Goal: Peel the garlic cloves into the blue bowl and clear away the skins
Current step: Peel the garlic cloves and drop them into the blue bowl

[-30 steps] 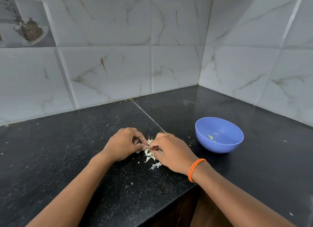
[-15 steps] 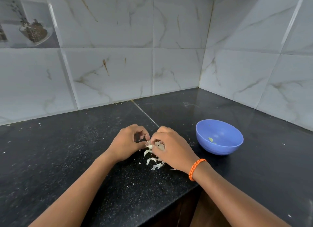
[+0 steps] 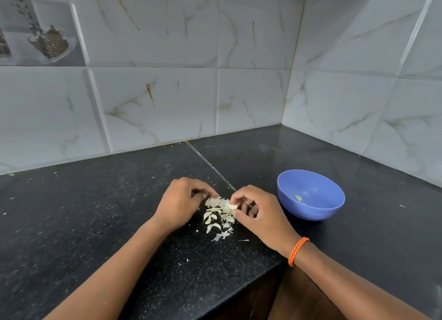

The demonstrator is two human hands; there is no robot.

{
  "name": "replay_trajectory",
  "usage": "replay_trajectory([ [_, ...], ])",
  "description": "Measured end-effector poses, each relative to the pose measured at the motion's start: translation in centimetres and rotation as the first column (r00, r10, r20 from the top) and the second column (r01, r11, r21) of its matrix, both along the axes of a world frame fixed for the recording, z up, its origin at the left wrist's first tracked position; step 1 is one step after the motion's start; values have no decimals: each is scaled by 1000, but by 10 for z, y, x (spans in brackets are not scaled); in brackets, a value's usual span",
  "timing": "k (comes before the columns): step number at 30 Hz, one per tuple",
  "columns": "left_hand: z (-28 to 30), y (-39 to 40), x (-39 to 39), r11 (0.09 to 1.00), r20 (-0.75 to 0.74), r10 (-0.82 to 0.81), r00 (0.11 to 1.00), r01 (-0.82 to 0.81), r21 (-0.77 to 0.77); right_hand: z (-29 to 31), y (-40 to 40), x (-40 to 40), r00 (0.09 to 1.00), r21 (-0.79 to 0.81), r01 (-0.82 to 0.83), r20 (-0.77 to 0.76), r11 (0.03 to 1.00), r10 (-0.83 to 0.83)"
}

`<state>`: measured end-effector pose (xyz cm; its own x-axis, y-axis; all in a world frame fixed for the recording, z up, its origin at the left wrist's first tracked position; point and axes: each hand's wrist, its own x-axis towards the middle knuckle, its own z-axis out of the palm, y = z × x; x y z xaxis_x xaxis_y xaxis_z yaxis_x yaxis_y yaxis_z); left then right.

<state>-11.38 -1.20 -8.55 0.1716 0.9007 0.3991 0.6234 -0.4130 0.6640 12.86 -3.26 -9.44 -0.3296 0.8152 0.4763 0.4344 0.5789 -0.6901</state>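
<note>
My right hand [image 3: 258, 214] pinches a pale garlic clove [image 3: 230, 206] between thumb and forefinger. My left hand [image 3: 180, 203] sits just left of it, its fingertips pinching a strip of papery skin [image 3: 212, 201] that still joins the clove. Below the two hands a small heap of white garlic skins [image 3: 218, 220] lies on the black counter [image 3: 95, 212]. The blue bowl [image 3: 311, 207] stands to the right of my right hand, with a small greenish piece [image 3: 298, 198] inside it.
The counter runs into a tiled corner at the back right. Its front edge cuts in below my right wrist, with a dark gap beneath. Small white specks are scattered over the stone. An orange band circles my right wrist [image 3: 297, 250].
My hands have drawn a little apart, pulling a strip of skin off the clove. More of the heap of skins shows between them.
</note>
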Motion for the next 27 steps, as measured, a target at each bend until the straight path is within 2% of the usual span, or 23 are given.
replay_trajectory([
  [10,-1,-7,18,997,72,-52,996,47,69,-2,4,0,995,47,47,-96,998,-42],
  [14,2,-14,31,981,159,-188,969,194,-24,-3,1,-2,989,89,94,-126,992,-83],
  [17,1,-19,40,980,206,-176,963,191,-56,-2,1,-1,980,104,126,-168,987,-107],
  [20,-2,-21,42,988,239,-132,962,148,-48,-1,2,-1,974,69,111,-207,992,-94],
  [24,-2,-21,40,982,390,-114,914,163,-95,-3,0,-3,951,-73,52,-302,996,-72],
  [27,-3,-19,39,980,452,-89,887,160,-120,-5,1,-1,944,-89,19,-327,996,-47],
])
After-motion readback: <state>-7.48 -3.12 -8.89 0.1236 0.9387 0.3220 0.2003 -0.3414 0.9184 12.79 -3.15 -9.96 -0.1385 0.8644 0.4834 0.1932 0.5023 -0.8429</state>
